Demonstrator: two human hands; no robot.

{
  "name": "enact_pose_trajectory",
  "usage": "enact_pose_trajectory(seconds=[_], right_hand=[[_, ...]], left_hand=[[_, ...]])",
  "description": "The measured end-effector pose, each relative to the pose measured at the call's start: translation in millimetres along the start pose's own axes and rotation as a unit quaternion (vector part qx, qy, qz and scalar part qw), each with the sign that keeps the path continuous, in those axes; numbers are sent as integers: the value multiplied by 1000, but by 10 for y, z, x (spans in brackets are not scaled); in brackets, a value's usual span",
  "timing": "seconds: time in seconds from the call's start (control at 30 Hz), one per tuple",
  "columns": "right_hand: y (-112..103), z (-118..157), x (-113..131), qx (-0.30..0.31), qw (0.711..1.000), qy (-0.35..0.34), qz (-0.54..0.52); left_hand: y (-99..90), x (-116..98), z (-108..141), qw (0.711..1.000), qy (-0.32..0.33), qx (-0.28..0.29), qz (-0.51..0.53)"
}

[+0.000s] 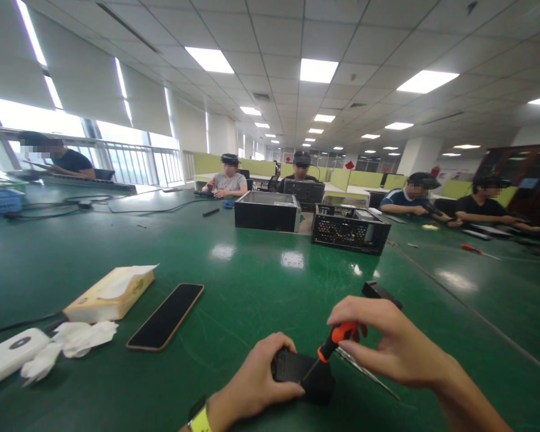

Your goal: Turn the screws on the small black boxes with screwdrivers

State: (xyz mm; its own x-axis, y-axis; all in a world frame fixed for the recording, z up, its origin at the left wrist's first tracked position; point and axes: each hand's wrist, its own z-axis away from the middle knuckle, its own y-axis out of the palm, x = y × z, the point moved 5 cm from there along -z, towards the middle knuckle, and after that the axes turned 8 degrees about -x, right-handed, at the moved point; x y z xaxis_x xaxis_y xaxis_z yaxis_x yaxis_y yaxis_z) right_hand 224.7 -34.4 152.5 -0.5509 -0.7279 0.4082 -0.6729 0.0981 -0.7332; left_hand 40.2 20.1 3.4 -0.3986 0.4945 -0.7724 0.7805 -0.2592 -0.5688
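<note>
My right hand [378,342] is closed round the orange and black handle of a screwdriver [330,343]. Its shaft slants down to the left, and the tip meets a small black box-shaped device [317,378] on the green table. From the left side, my left hand [265,372] grips this device between thumb and fingers. What the tip touches is too small to make out. Under my right hand lies a thin metal rod-like tool [373,375], partly hidden. Just beyond that hand is another black block-shaped part [381,293].
A phone [166,318], a tissue pack [112,294], crumpled tissues [72,345] and a white device [13,357] lie to the left. Farther off stand two computer cases [267,213], [351,231]. Another screwdriver [479,251] lies at right. Several people sit around the table [234,288].
</note>
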Motion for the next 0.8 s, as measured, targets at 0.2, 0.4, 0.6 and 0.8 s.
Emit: enact_pose_trajectory(seconds=[0.2,0.4,0.6,0.8], right_hand=[[-8,-8,9,-4,1000,-3,-7],[-31,-2,9,-13,1000,-9,-7],[-3,-3,-12,0,1000,-5,-3],[-17,-19,-15,-3,1000,-3,-4]], left_hand=[[-7,-21,-6,1000,-6,5,-3],[-2,-14,-6,1000,-3,1,1],[7,-6,-3,1000,3,2,2],[-3,-17,-9,1000,-4,2,6]])
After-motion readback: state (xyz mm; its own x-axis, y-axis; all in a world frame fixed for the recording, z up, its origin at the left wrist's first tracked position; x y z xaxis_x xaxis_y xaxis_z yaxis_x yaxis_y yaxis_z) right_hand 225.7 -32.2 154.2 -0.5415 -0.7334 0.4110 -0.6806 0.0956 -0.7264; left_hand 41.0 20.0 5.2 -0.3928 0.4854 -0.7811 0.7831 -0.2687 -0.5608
